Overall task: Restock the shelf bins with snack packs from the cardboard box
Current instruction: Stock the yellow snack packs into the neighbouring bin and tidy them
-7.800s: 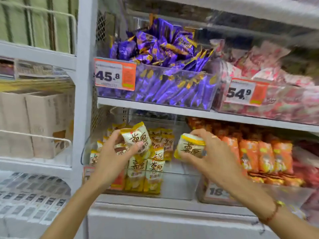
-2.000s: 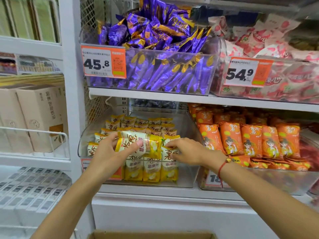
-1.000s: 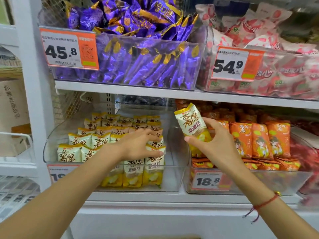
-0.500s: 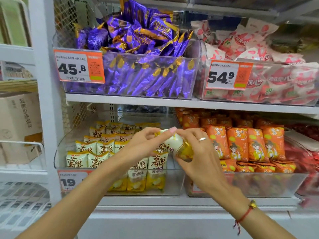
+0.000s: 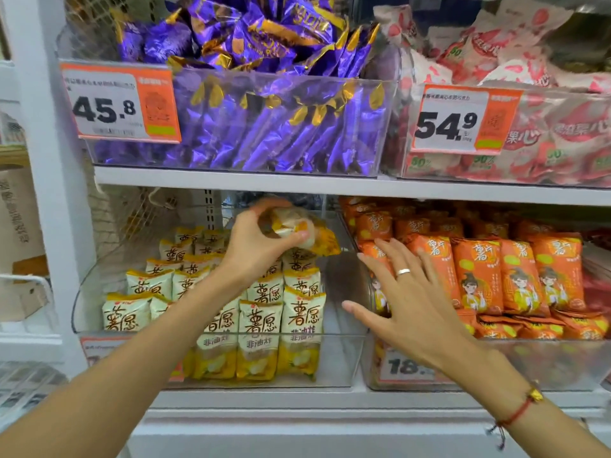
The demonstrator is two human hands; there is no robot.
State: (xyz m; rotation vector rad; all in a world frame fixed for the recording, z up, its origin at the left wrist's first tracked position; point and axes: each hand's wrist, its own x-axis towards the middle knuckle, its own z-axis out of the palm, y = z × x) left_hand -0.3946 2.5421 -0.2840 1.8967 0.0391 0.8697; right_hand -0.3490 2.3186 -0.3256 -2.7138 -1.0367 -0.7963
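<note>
My left hand (image 5: 256, 241) grips a yellow-and-white snack pack (image 5: 304, 231) above the back rows of the clear bin (image 5: 344, 358) on the lower shelf. That bin holds several rows of the same yellow-and-white packs (image 5: 264, 325), with bare room along its right side. My right hand (image 5: 410, 305) is empty, fingers spread, hovering in front of the wall between this bin and the neighbouring bin of orange packs (image 5: 496, 276). The cardboard box is out of view.
On the upper shelf (image 5: 231, 183) stand a clear bin of purple packs (image 5: 274, 127) and a bin of red-and-white packs (image 5: 515, 133), each with an orange price tag. A white upright post (image 5: 49, 160) bounds the shelf at left, with cartons beyond it.
The pack passed from my right hand to my left, which has carried it up and back over the bin. My right hand let go and dropped away to the right, open.
</note>
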